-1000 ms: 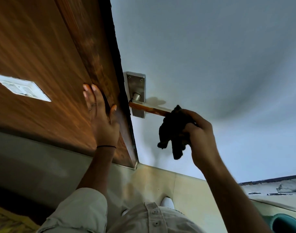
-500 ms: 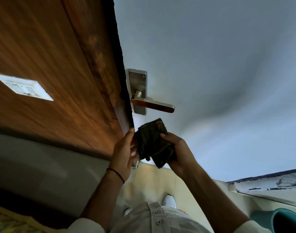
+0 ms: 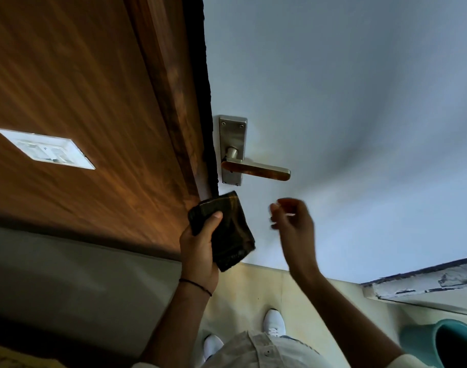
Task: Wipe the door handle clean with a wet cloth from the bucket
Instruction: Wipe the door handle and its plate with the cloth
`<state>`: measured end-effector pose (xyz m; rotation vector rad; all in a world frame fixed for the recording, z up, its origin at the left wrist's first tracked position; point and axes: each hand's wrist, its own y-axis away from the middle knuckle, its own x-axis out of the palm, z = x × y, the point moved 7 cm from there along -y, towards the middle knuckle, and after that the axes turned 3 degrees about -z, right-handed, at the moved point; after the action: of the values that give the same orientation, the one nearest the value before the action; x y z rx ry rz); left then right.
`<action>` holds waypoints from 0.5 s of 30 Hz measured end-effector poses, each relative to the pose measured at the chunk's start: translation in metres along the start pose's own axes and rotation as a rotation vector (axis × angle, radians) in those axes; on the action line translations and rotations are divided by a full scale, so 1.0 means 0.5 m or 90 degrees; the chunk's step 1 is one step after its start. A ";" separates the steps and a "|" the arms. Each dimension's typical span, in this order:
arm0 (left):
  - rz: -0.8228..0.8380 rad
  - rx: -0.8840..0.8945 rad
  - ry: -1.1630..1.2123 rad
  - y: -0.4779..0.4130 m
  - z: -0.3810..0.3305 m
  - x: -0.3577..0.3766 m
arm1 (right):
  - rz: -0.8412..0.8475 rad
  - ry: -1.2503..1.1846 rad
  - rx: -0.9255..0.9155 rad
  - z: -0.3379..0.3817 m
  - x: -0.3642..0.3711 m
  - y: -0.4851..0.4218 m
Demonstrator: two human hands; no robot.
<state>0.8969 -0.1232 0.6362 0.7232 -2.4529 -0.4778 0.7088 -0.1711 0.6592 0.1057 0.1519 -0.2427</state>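
Observation:
A metal lever door handle on its steel backplate sticks out from the pale blue-white door. Just below the handle, my left hand grips a dark folded cloth, thumb across its front. My right hand hovers to the right of the cloth with loosely curled fingers and nothing in it, a little below the lever's free end. A teal bucket stands on the floor at the lower right, partly cut off by the frame edge.
A brown wooden panel with a white switch plate fills the left. The dark door edge runs between panel and door. My white shoes stand on the beige floor below. A worn white ledge lies at the right.
The cloth has passed from my right hand, where it was at the lever's end, into my left. My left hand came off the wooden panel, and my right hand has drawn away empty.

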 end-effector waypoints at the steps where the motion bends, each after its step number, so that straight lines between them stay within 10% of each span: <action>1: -0.017 0.021 0.010 -0.007 -0.008 -0.001 | -0.044 0.009 -0.032 0.017 -0.021 -0.010; 15: -0.170 0.385 -0.115 -0.072 -0.124 0.122 | 0.165 0.205 -0.287 0.180 0.015 -0.165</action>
<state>0.9036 -0.1985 0.6927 1.3099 -2.7024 0.1332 0.7078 -0.2636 0.7394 -0.2854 0.5056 0.0739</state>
